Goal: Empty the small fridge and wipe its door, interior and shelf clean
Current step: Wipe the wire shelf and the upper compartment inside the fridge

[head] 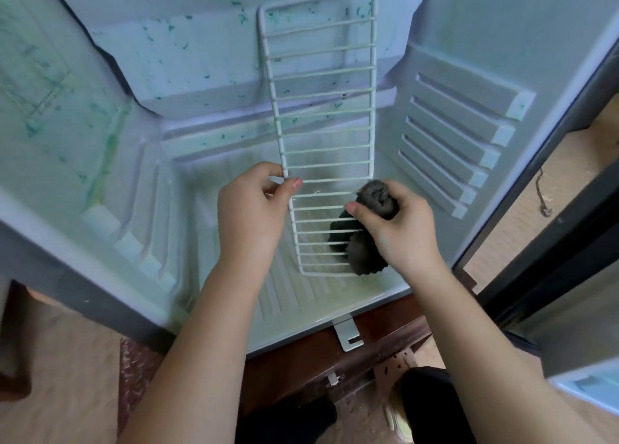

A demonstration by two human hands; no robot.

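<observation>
The small fridge (110,162) stands open in front of me, its white interior speckled with green stains on the back and left walls. A white wire shelf (321,85) is held upright and tilted inside it. My left hand (251,209) grips the shelf's left edge between thumb and fingers. My right hand (398,229) holds a dark grey cloth (375,199) wrapped round the shelf's right edge near its lower end, part of the cloth showing behind the wires.
Ribbed shelf rails (459,142) line the right wall, with matching steps on the left. The fridge door (569,242) stands open at the right. A metal hinge bracket (348,334) juts from the lower front edge above a dark wooden stand (318,360).
</observation>
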